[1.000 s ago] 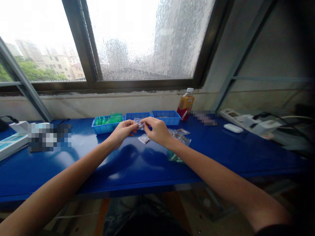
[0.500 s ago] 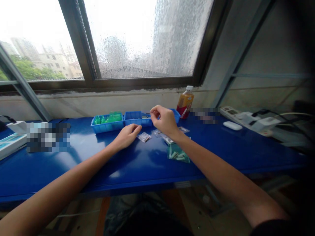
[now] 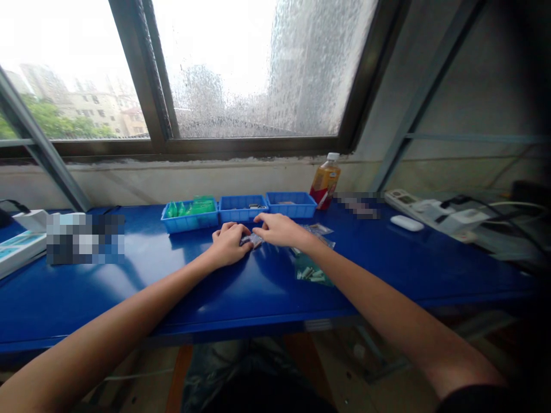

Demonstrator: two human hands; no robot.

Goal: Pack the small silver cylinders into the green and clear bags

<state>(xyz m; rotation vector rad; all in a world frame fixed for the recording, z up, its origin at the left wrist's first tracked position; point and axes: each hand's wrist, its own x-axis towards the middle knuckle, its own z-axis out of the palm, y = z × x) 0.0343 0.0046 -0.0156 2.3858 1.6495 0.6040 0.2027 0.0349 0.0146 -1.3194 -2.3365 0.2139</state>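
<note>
A small clear plastic bag (image 3: pixel 255 241) with tiny parts lies on the blue table between my hands. My left hand (image 3: pixel 229 244) has its thumb and fingers closed on the bag's left side. My right hand (image 3: pixel 279 229) reaches over the bag's right side, thumb and forefinger apart, with nothing visible between them. Just beyond my hands stands the middle blue bin (image 3: pixel 241 209), holding a few small pieces. Beneath my right forearm, partly covered, is a green-tinted bag (image 3: pixel 310 273) of pale cylindrical parts. More clear bags (image 3: pixel 319 229) lie to the right of my right hand.
A left blue bin (image 3: pixel 189 221) contains green packets, and a right blue bin (image 3: pixel 290 205) holds a little something flat. Behind it stands a drink bottle (image 3: pixel 326 180). Farther right are a white oval case (image 3: pixel 407 223) and a power strip (image 3: pixel 430 215) with plugs and cables.
My right hand has come down from in front of the right bin to the small bag. My left hand has shifted slightly right onto the bag and closed on it.
</note>
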